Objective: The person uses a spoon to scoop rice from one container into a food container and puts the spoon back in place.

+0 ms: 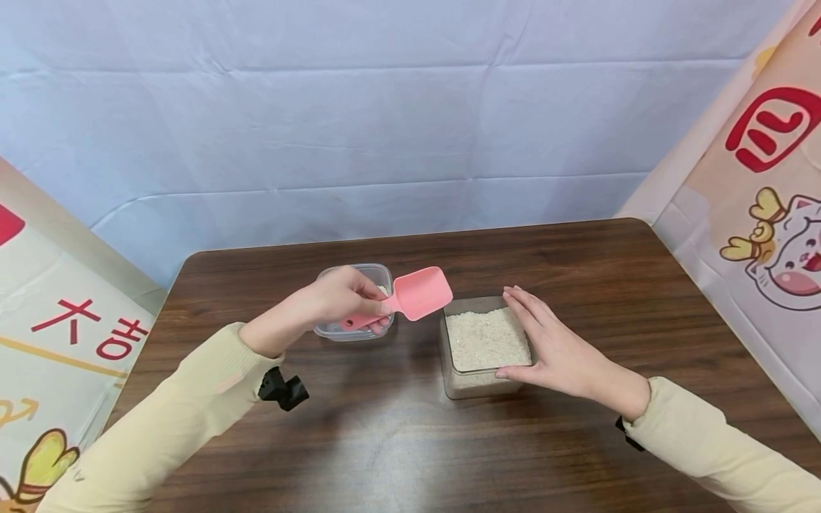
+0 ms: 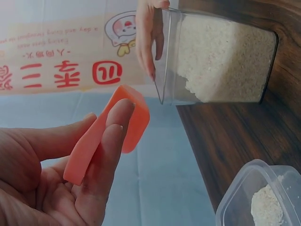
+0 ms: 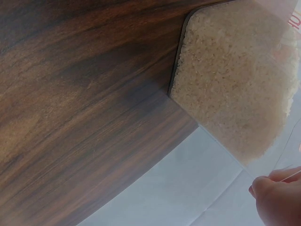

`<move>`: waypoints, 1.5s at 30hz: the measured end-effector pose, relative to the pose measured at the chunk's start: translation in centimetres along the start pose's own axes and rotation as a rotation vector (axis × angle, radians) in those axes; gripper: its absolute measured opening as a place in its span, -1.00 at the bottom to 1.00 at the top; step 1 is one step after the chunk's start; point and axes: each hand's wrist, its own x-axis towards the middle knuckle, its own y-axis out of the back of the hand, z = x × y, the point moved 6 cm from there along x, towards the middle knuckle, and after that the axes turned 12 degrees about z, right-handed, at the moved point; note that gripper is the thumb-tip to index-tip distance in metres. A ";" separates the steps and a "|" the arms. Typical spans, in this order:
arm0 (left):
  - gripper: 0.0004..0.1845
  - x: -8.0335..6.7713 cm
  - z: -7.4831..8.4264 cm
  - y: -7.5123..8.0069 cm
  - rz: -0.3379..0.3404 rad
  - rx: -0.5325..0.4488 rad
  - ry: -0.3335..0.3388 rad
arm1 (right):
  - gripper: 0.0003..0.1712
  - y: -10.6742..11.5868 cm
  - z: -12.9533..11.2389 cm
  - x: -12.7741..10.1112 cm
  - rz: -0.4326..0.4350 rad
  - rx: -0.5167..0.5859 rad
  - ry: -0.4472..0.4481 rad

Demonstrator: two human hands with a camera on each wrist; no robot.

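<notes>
My left hand pinches the handle of a pink plastic scoop above a small clear tub that holds a little rice. The scoop's bowl hovers between that tub and a larger clear square container filled with rice. In the left wrist view the scoop lies between my thumb and fingers, with the small tub below and the big container beyond. My right hand rests with straight fingers along the big container's right side. In the right wrist view its fingertips show beside the container.
Both containers stand near the middle of a dark wooden table. A pale blue cloth hangs behind it. Printed banners close in the left and right sides. A black wrist strap sits on my left sleeve.
</notes>
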 end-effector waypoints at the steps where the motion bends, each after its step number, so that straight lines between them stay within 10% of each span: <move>1: -0.81 0.0 0.1 -0.1 -0.012 -0.008 -0.002 | 0.23 0.0 0.0 0.0 0.000 0.000 0.000; 45: -0.83 0.6 1.6 -3.0 -0.190 -0.075 0.083 | 0.22 0.1 -0.1 0.0 -0.006 -0.003 -0.003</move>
